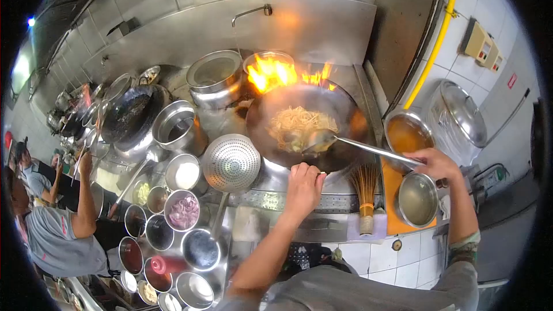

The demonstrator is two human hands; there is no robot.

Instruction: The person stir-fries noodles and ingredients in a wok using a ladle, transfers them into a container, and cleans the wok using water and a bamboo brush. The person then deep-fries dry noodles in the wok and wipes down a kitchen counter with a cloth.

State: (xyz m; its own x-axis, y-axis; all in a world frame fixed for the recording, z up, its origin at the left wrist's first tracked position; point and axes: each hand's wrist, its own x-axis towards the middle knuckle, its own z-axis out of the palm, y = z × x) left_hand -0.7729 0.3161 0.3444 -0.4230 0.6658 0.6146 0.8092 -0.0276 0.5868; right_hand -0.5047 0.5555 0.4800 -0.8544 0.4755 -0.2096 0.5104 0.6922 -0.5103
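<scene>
My left hand (305,191) is closed on the near edge of a dark wok (351,121); the exact grip point is partly hidden by the fingers. In the wok lies a heap of noodles (299,122), with steam above it. My right hand (436,166) is wrapped around the long metal handle of a wok ladle (374,150). The ladle's bowl rests among the noodles on their right side. Tall orange flames (273,74) rise at the back rim of the wok.
A perforated strainer (231,162) lies left of the wok. Beside it stand several pots of ingredients, including sliced onions (183,210). A bamboo brush (366,198) and a bowl of liquid (417,200) are on the right. Another person (63,236) works at far left.
</scene>
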